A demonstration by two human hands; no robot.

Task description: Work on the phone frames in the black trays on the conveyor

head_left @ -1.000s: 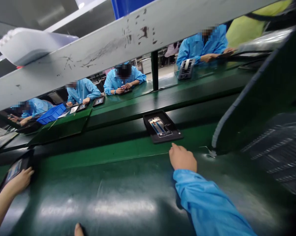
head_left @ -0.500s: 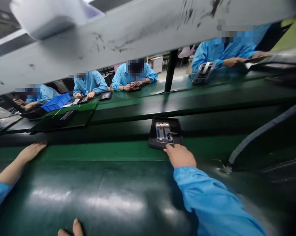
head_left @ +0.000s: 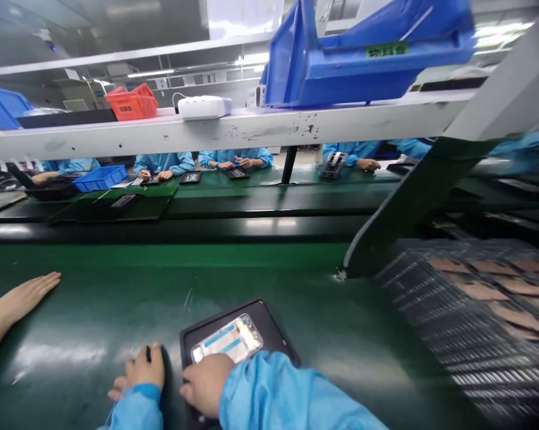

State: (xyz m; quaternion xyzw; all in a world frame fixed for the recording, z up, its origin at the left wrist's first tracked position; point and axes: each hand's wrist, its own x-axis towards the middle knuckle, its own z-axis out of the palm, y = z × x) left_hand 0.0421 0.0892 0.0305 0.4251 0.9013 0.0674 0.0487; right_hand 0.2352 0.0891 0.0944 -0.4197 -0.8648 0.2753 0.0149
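A shallow black tray (head_left: pixel 269 331) lies at a slant on the green workbench in front of me. Inside it sits a silver phone frame (head_left: pixel 231 339) with blue strips on it. My right hand (head_left: pixel 209 382) grips the tray's left side, the forearm crossing over the tray and covering its near part. To the left, my left hand (head_left: pixel 141 371) rests on the bench, a short gap away from the tray. Its fingers are loosely bent and apart, with nothing seen in them.
At far left, another person's hand (head_left: pixel 30 295) lies flat on the bench. Clear plastic trays (head_left: pixel 453 310) of flat pinkish parts stand at right, beside a slanted post (head_left: pixel 399 203). A shelf (head_left: pixel 251 131) with a large blue bin (head_left: pixel 363 65) spans above. Co-workers sit opposite.
My right hand has brought the black tray from the conveyor at the back to the bench near me. My left hand has come further into view. The camera has levelled.
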